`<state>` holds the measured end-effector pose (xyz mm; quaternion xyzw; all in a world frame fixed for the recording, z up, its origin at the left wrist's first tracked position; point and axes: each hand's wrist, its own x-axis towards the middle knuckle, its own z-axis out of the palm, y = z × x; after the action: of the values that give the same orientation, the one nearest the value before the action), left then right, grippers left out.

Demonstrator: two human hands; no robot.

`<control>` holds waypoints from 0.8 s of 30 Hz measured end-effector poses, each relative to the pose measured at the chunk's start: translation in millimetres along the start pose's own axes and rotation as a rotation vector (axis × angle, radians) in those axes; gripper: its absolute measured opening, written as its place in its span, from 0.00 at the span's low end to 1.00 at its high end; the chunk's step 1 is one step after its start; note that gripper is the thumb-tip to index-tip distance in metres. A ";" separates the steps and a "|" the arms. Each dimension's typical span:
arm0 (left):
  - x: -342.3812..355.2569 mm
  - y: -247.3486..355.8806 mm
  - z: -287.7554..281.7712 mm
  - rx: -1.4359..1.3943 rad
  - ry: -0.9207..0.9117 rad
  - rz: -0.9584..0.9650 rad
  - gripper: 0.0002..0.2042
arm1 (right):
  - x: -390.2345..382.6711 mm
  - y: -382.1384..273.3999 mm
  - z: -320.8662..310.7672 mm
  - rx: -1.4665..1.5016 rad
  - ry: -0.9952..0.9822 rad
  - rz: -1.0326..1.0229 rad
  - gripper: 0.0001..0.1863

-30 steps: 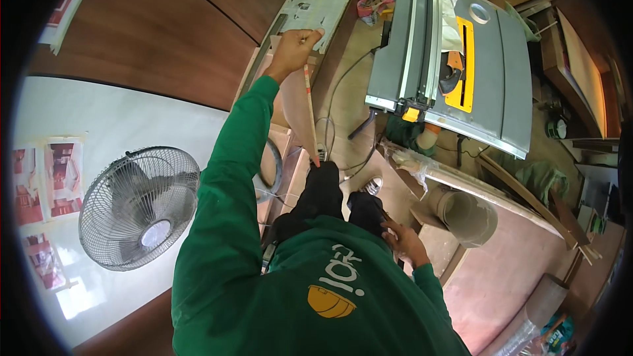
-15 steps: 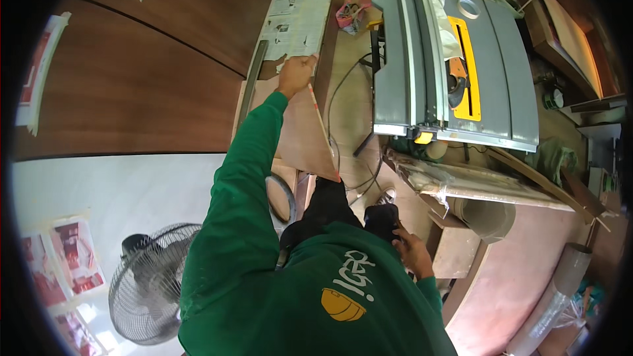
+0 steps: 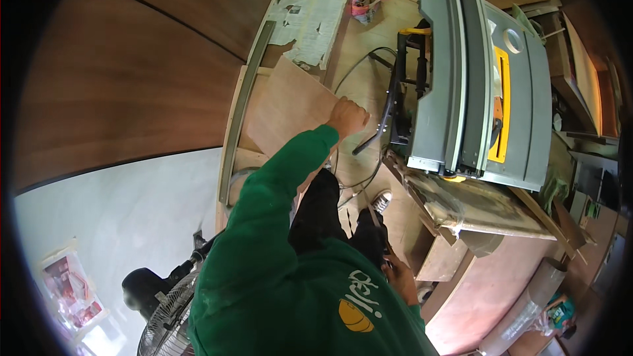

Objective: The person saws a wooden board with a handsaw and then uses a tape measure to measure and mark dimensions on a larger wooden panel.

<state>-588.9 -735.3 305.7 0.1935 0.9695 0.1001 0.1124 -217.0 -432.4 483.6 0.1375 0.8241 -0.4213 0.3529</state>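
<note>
My left hand (image 3: 348, 117) is closed on the edge of a tan plywood piece (image 3: 290, 102), near its right corner. The piece slants beside a long metal bar (image 3: 254, 72) and a ledge covered with torn newspaper (image 3: 306, 16). By my right thigh, my right hand (image 3: 399, 277) has curled fingers around something too hidden to name. A thin strip (image 3: 372, 211) reaches up from near it, in front of my dark trouser leg.
A grey table saw (image 3: 448, 79) with a yellow insert stands at the right, cable looped beside it. A pink bag (image 3: 369, 5) lies on the floor beyond. A fan (image 3: 151, 296) is at lower left. Boards and a roll (image 3: 521, 306) crowd the right side.
My left hand has moved right and down with the plywood, which has turned. A thin strip now shows by my right hand. The view has shifted.
</note>
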 end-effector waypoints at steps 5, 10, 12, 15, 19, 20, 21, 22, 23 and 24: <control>3.1 2.8 47.2 -0.021 -0.140 0.043 0.16 | 13.5 1.3 -6.8 0.076 -0.036 0.061 0.18; -0.9 13.9 108.2 -0.093 -0.298 0.048 0.13 | 21.9 25.5 -13.0 0.024 -0.040 0.131 0.16; -12.9 19.1 135.3 -0.085 -0.376 0.147 0.11 | 22.1 30.5 -12.0 0.080 -0.052 0.156 0.15; -48.9 31.1 164.8 -0.047 -0.379 0.265 0.10 | 28.4 31.5 -14.3 0.091 -0.068 0.122 0.15; -85.7 41.3 188.9 0.095 -0.494 0.541 0.08 | 34.4 28.8 -3.4 0.197 -0.063 0.141 0.15; -96.3 37.8 205.4 0.110 -0.467 0.550 0.07 | 37.0 27.3 -2.3 0.207 -0.072 0.135 0.15; -110.9 33.9 232.2 0.120 -0.439 0.561 0.07 | 37.4 24.5 -2.0 0.215 -0.079 0.133 0.15; -120.1 31.5 248.9 0.130 -0.410 0.578 0.07 | 37.7 23.5 -1.2 0.224 -0.082 0.134 0.15; -122.5 30.3 238.4 0.152 -0.459 0.609 0.07 | 39.5 24.3 -1.0 0.210 -0.080 0.148 0.15; -124.8 29.6 228.2 0.173 -0.509 0.641 0.07 | 41.3 25.0 -1.0 0.196 -0.078 0.163 0.15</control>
<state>-407.6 -723.7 117.2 0.5125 0.8064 -0.0026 0.2949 -233.9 -419.4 440.2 0.2212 0.7507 -0.4747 0.4027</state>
